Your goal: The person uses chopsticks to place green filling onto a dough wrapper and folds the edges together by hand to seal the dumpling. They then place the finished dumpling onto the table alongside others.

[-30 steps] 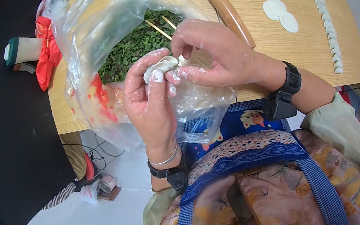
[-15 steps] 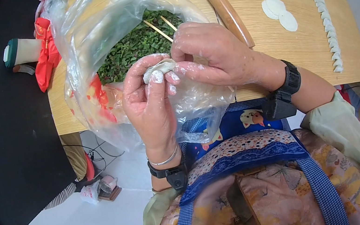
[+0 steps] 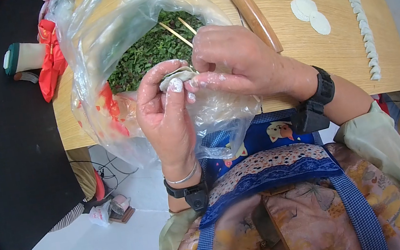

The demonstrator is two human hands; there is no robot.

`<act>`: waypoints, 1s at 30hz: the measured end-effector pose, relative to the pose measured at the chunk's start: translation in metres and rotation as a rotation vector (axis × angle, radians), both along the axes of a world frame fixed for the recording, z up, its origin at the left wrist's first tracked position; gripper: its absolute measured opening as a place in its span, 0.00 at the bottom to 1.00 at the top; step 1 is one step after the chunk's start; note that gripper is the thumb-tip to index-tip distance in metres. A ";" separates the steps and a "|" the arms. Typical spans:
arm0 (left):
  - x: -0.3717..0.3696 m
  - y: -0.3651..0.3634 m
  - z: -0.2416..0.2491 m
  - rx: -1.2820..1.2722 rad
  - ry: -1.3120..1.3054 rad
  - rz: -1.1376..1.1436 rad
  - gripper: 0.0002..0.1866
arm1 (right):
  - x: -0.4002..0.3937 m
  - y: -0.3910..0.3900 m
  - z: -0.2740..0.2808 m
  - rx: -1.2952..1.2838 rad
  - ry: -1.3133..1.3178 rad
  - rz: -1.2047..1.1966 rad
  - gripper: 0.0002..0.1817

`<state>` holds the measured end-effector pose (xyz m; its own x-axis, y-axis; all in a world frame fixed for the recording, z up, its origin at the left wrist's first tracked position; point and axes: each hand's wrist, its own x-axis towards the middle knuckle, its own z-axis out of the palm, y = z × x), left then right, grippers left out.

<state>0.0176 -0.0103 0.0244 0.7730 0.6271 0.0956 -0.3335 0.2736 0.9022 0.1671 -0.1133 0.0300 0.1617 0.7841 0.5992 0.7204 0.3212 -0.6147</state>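
Observation:
My left hand (image 3: 166,112) is closed round a small dumpling (image 3: 177,80), its thumb on the near side and its fingers curled behind. Some dark green shows at the dumpling's upper edge. From the right, my right hand (image 3: 242,60) pinches the right end of the dumpling, its thumb stretched toward the left fingers and its other fingers curled. Flour dusts the fingertips of both hands. Beyond them lies chopped green filling (image 3: 146,49) in a container covered by a clear plastic bag (image 3: 103,41). Two chopsticks (image 3: 176,34) reach over the filling; their lower lengths pass behind my right hand.
A wooden rolling pin (image 3: 243,3) lies on the table (image 3: 301,72), right of the bag. Several round dough wrappers (image 3: 319,22) overlap farther right. Along the right edge runs a long row of dumplings (image 3: 362,26). A red bag (image 3: 50,59) and a green-lidded container (image 3: 27,57) are at left.
My right thumb and fingers have shifted slightly along the dumpling's right end, and more dark green shows at its upper edge. My left hand stays nearly in place.

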 end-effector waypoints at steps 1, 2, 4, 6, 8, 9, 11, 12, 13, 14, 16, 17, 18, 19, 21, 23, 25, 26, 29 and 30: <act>0.000 0.000 0.000 0.000 0.000 -0.001 0.12 | 0.001 -0.001 0.001 -0.052 0.028 0.019 0.11; 0.000 0.000 0.000 0.010 -0.001 -0.011 0.12 | 0.000 -0.001 0.001 -0.052 0.028 0.018 0.11; -0.001 0.000 0.001 0.021 -0.003 -0.022 0.12 | 0.000 0.000 -0.001 -0.056 0.030 0.006 0.14; -0.002 0.000 0.002 0.018 0.023 -0.039 0.12 | -0.002 0.000 -0.001 -0.049 0.035 0.005 0.13; -0.002 0.000 0.001 0.033 0.033 -0.040 0.12 | -0.002 0.000 -0.002 -0.042 0.039 0.004 0.13; -0.002 0.000 0.000 0.049 0.043 -0.039 0.12 | -0.001 0.001 -0.003 -0.027 0.029 0.007 0.11; -0.002 -0.001 0.001 0.046 0.050 -0.041 0.12 | -0.001 0.001 -0.004 -0.013 0.018 0.011 0.10; -0.002 -0.001 0.001 0.043 0.057 -0.043 0.12 | -0.001 0.001 -0.005 -0.007 0.004 0.017 0.09; -0.002 -0.001 0.001 0.043 0.057 -0.043 0.12 | -0.001 0.002 -0.005 -0.002 -0.009 0.023 0.08; -0.002 -0.001 0.001 0.051 0.066 -0.036 0.13 | -0.001 0.002 -0.006 -0.001 -0.009 0.023 0.08; -0.002 -0.001 0.002 0.059 0.075 -0.029 0.13 | -0.002 0.005 -0.009 0.054 -0.037 -0.010 0.08; -0.002 -0.002 0.003 0.047 0.067 -0.012 0.13 | -0.002 0.004 -0.009 0.054 -0.037 -0.010 0.08; -0.001 -0.002 0.003 0.035 0.060 0.006 0.13 | -0.001 0.004 -0.008 0.042 -0.065 -0.018 0.09; -0.002 -0.002 0.002 0.036 0.060 0.006 0.13 | -0.001 0.003 -0.006 0.029 -0.092 -0.027 0.10; -0.002 0.000 0.001 0.063 0.062 0.014 0.13 | 0.002 -0.001 -0.001 -0.016 -0.110 -0.009 0.11; -0.002 -0.001 0.003 0.079 0.078 0.014 0.13 | 0.003 -0.003 0.001 -0.062 -0.128 0.009 0.11; -0.003 -0.001 0.003 0.094 0.093 0.014 0.13 | 0.002 -0.002 0.000 -0.059 -0.108 -0.019 0.13; -0.003 0.000 0.003 0.120 0.107 -0.006 0.13 | 0.001 -0.002 0.000 -0.059 -0.108 -0.020 0.13; -0.004 0.001 0.003 0.164 0.120 -0.043 0.13 | 0.001 0.000 -0.004 -0.021 -0.109 -0.017 0.13; -0.004 0.001 0.003 0.182 0.118 -0.059 0.13 | 0.001 0.002 -0.005 0.011 -0.133 -0.014 0.12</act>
